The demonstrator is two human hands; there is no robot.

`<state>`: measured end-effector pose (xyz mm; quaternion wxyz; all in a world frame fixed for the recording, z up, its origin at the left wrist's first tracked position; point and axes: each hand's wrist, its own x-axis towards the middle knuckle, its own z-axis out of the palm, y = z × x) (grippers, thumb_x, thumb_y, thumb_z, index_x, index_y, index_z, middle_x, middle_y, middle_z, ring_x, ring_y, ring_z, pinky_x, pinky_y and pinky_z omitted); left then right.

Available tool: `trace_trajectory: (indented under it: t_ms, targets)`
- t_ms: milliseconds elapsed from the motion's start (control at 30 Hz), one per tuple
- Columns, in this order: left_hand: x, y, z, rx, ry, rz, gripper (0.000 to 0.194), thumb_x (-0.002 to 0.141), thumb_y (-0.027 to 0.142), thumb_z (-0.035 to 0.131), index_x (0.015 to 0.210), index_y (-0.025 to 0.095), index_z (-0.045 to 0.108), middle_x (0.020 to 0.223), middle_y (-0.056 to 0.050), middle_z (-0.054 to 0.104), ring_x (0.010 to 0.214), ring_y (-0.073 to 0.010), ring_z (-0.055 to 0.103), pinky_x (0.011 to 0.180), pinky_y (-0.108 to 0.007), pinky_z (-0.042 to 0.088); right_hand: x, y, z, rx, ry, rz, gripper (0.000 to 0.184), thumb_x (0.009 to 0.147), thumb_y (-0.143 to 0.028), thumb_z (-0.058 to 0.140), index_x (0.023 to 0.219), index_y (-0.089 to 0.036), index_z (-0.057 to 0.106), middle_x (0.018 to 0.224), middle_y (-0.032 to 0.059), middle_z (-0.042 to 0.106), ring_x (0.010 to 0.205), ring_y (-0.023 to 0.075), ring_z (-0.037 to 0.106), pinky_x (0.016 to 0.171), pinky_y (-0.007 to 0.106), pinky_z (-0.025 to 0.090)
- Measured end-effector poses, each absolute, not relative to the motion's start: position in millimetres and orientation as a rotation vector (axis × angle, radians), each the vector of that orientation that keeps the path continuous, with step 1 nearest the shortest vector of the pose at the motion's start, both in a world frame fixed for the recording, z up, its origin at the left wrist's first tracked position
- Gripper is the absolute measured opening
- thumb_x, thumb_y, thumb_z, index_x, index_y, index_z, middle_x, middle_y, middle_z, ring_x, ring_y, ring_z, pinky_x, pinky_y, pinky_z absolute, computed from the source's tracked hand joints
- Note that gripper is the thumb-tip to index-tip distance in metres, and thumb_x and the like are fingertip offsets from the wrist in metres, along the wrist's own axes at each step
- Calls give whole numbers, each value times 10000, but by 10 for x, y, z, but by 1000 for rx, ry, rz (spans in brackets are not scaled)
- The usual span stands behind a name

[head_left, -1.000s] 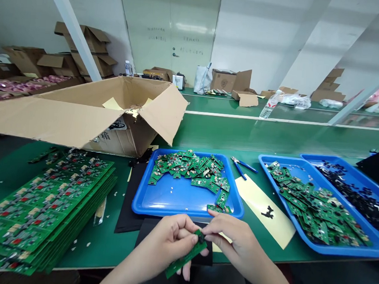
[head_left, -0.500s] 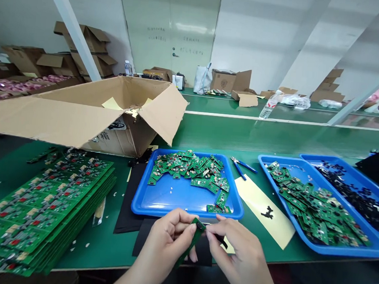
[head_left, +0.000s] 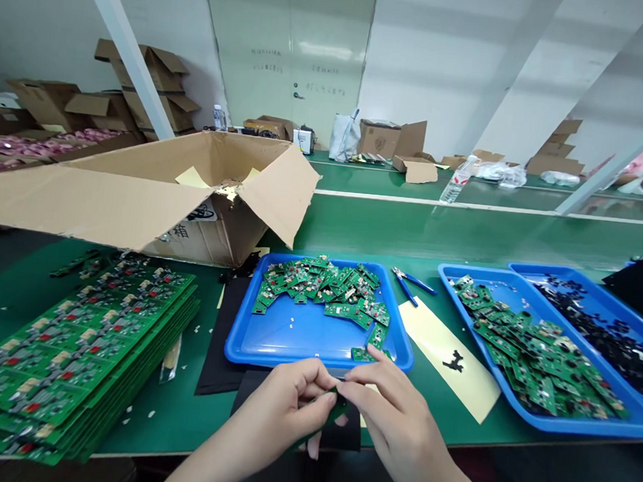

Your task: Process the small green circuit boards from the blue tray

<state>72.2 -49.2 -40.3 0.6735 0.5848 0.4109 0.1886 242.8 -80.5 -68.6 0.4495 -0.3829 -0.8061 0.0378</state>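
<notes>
My left hand (head_left: 297,404) is closed around a small green circuit board (head_left: 336,413), mostly covered by the fingers. Against the board's upper end, the fingers of my right hand (head_left: 395,412) are pinched together; whatever lies between them is hidden. Just beyond both hands is a blue tray (head_left: 268,341) with a pile of loose green circuit boards (head_left: 323,286). Several small black parts (head_left: 453,360) lie on a pale yellow sheet (head_left: 474,393) to the right. Black sheets (head_left: 221,345) lie under and beside the tray.
Stacked green board panels (head_left: 64,353) stand at left, below an open cardboard box (head_left: 232,233). Blue-handled cutters (head_left: 411,282) lie behind the yellow sheet. To the right are a second tray (head_left: 564,423) of boards and another tray (head_left: 532,278) of black parts. A bottle (head_left: 458,179) stands further back.
My right hand has closed in over the board's upper end, and the black piece seen at its fingers is now hidden. The board has become more covered.
</notes>
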Motion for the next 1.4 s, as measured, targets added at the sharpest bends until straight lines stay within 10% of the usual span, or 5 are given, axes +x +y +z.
trace_trajectory:
  t_ms: [200, 300, 433, 700, 1400]
  targets:
    - [760, -525, -539, 1457, 1009, 520, 155, 845, 301, 471, 838, 155, 522, 696, 16, 558, 509, -80, 515, 517, -199, 423, 2495, -773, -691, -1035, -1882, 293, 419, 912, -88, 418, 1319, -189, 421, 1389, 173, 265, 1202, 239, 427, 886, 356, 508]
    - [759, -553, -540, 1670, 1147, 572, 220, 875, 328, 442, 903, 178, 600, 671, -8, 587, 619, -135, 560, 624, -241, 433, 2524, -767, -709, -1101, -1586, 521, 312, 932, -233, 463, 1241, -190, 475, 1028, 88, 593, 903, 166, 605, 797, 291, 536]
    - [774, -569, -529, 1854, 1116, 624, 367, 909, 323, 374, 1227, 242, 539, 997, -79, 615, 932, -196, 566, 839, -291, 437, 2452, -768, -716, -1132, -1540, 682, 193, 887, -299, 555, 1054, -206, 581, 676, -36, 578, 586, 86, 564, 544, 150, 485]
    - [767, -559, -577, 1898, 1063, 624, 443, 925, 268, 339, 1368, 289, 338, 1182, -73, 504, 1086, -161, 493, 962, -274, 395, 2358, -784, -655, -1069, -1662, 383, 134, 889, -86, 517, 954, -179, 588, 852, 3, 623, 776, 95, 586, 702, 194, 465]
    - [687, -572, -659, 1795, 794, 1164, 401, 832, 141, 570, 1155, 365, 490, 1056, 31, 594, 1014, -81, 600, 891, -130, 485, 2550, -801, -672, -803, -1813, 658, 435, 882, -51, 487, 1284, -213, 466, 1082, 85, 580, 981, 152, 552, 846, 283, 488]
